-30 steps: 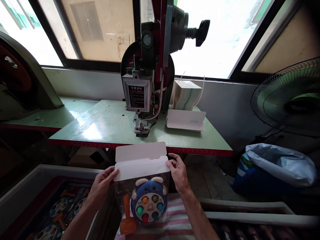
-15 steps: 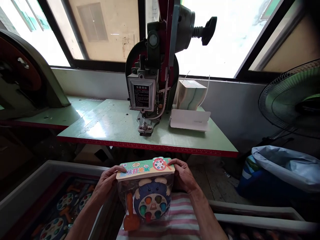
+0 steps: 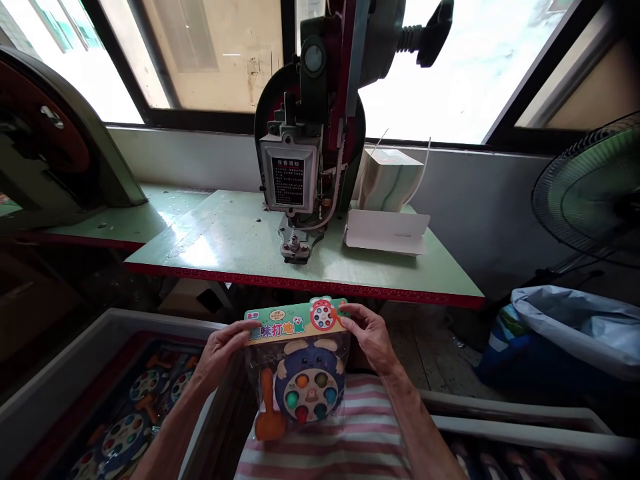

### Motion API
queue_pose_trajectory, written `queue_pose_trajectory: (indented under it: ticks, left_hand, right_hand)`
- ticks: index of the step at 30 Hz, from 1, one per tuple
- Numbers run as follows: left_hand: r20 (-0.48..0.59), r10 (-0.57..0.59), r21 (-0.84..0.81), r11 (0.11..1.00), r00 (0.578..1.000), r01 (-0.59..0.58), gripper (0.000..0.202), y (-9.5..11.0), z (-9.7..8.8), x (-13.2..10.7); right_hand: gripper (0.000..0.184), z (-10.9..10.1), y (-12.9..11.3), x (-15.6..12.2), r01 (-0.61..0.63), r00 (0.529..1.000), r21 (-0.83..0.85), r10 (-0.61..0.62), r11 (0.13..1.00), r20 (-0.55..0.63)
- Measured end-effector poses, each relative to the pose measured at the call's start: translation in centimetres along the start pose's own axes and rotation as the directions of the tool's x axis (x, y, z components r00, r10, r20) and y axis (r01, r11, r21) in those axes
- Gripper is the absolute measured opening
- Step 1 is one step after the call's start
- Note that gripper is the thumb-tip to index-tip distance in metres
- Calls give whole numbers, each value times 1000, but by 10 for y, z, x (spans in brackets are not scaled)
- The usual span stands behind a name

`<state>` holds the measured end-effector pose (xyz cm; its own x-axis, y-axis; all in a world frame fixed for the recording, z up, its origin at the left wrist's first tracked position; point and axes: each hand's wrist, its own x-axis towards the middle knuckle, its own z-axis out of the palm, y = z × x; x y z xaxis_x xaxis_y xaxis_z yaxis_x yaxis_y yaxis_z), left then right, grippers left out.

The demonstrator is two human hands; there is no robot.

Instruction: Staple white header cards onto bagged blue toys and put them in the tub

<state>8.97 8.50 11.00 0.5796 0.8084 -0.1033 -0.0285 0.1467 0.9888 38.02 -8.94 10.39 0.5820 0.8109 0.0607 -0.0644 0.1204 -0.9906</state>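
Note:
Between my hands hangs a clear bag topped by a printed header card [image 3: 295, 325] in green and yellow. Inside the bag are a blue animal-shaped toy [image 3: 313, 383] with coloured round buttons and an orange toy hammer [image 3: 270, 417]. My left hand [image 3: 223, 350] pinches the card's left end. My right hand [image 3: 367, 333] pinches its right end, thumb in front. The bag hangs over the striped cloth [image 3: 330, 453] on my lap, just below the front edge of the green worktable [image 3: 240, 233]. A stapling-type machine [image 3: 295, 247] stands on that table.
A white-rimmed bin [image 3: 165, 317] at left holds several bagged toys [image 3: 125, 433]. Another bin [image 3: 520, 430] is at right. A card stack [image 3: 390, 177] and a folded white card [image 3: 387, 232] sit beside the machine. A fan [image 3: 595, 193] and a blue sack [image 3: 530, 347] stand right.
Both hands have raised the bagged toy slightly, closer to the table edge, still gripping the card at both ends. The view has shifted a little.

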Motion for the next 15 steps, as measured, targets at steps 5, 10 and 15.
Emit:
queue_pose_trajectory:
  ticks: [5,10,15]
  left_hand:
    - [-30,86,109,991,996,-82,31,-9,1,-1]
    - [-57,96,113,990,994,-89,35,-4,10,-4]
    - [-69,99,92,991,993,-93,34,0,16,-8]
  right_hand:
    - [25,0,9,2,37,999,1,-37,999,-28]
    - [24,2,11,3,52,995,-12,-53,999,-84]
    - [27,4,10,0,45,992,-6,-46,999,-118]
